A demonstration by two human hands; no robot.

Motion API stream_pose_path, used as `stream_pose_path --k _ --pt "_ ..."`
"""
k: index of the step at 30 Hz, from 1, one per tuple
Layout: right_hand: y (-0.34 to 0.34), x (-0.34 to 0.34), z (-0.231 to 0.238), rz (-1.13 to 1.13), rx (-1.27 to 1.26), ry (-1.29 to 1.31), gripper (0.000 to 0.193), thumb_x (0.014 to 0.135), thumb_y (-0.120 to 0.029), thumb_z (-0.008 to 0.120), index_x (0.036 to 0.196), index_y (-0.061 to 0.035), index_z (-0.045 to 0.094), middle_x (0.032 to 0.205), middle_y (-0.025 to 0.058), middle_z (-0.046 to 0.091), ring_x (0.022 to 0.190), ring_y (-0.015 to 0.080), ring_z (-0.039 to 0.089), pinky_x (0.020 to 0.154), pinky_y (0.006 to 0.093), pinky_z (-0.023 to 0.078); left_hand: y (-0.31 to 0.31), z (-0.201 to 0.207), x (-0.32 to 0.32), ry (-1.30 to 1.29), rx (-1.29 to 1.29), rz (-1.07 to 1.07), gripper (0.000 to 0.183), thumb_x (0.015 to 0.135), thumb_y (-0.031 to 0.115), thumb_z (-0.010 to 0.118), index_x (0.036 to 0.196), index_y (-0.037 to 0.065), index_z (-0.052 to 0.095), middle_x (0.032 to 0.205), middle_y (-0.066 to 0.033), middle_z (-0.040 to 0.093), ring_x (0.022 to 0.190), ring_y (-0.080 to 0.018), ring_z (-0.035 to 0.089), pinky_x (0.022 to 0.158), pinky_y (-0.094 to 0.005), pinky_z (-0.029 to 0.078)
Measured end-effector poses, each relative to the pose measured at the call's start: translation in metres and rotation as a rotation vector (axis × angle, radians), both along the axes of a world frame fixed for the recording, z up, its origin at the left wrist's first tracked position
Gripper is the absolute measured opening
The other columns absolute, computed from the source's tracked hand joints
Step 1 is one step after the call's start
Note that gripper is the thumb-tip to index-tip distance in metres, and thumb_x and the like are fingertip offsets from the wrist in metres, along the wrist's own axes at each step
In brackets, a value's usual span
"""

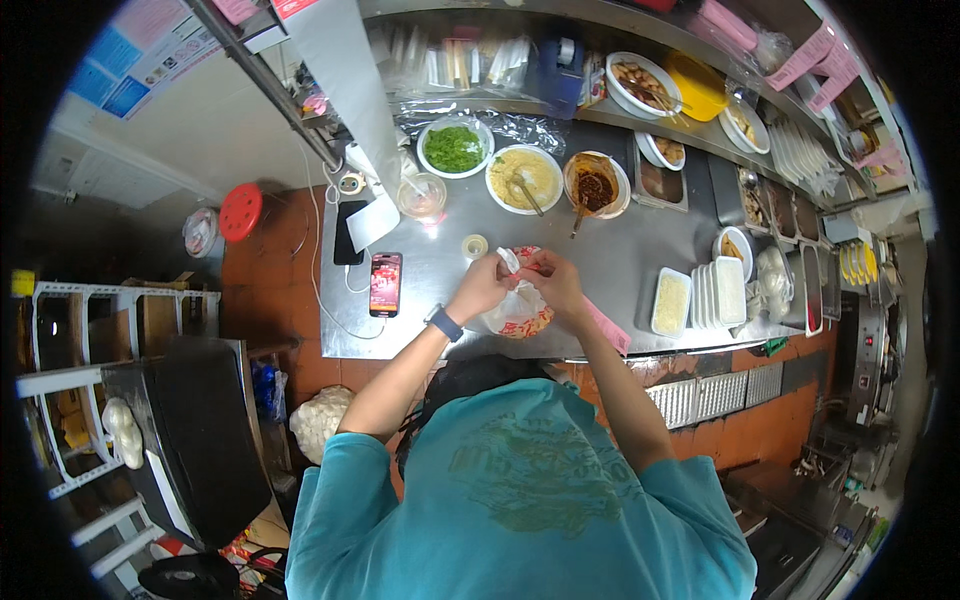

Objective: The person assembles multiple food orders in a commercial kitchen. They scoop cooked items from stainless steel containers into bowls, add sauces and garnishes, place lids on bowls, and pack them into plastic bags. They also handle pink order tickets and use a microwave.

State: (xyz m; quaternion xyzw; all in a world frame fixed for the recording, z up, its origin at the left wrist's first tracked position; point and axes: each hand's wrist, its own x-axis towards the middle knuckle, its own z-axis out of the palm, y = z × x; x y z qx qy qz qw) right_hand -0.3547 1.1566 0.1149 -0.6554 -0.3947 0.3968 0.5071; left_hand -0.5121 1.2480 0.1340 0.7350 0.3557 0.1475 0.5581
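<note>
Close in front of me on the steel table stands a white plastic bag (522, 314) with red print, its top gathered upward. My left hand (482, 284) pinches a white twist of the bag's top, a dark watch on its wrist. Opposite it, my right hand (556, 281) has its fingers closed on the red-printed side of the top. What is inside the bag is hidden. Just beyond my left hand sits a small round clear tub (474, 246). Beside the bag, partly under my right forearm, lies a pink paper slip (606, 330).
Along the back stand bowls of chopped greens (453, 147), yellow minced food (520, 165) and dark red sauce (590, 190). A phone (386, 284) with a cable lies at left. White trays (716, 292) stand at right. A loaded shelf (480, 95) overhangs the back.
</note>
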Motion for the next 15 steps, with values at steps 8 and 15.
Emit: stream_pose_path --k 8,15 --pt "0.015 0.022 0.002 0.261 -0.054 -0.032 0.031 0.086 0.001 0.067 0.116 0.0021 0.068 0.104 0.0070 0.072 0.092 0.0124 0.066 0.078 0.0257 0.052 -0.034 0.003 0.009 -0.208 0.492 0.269 0.025 0.077 -0.008 0.056 0.099 0.000 0.066 0.098 -0.0204 0.068 0.088 -0.0411 0.066 0.076 -0.0444 0.054" --pt "0.001 0.025 0.001 0.328 -0.127 0.015 0.025 0.084 0.002 0.068 0.108 0.0026 0.064 0.108 0.0125 0.067 0.105 0.0164 0.063 0.087 0.0318 0.051 -0.026 -0.003 0.014 0.083 0.557 0.052 0.026 0.077 0.007 0.066 0.103 0.004 0.067 0.108 -0.0171 0.067 0.095 -0.0383 0.065 0.078 -0.0454 0.054"
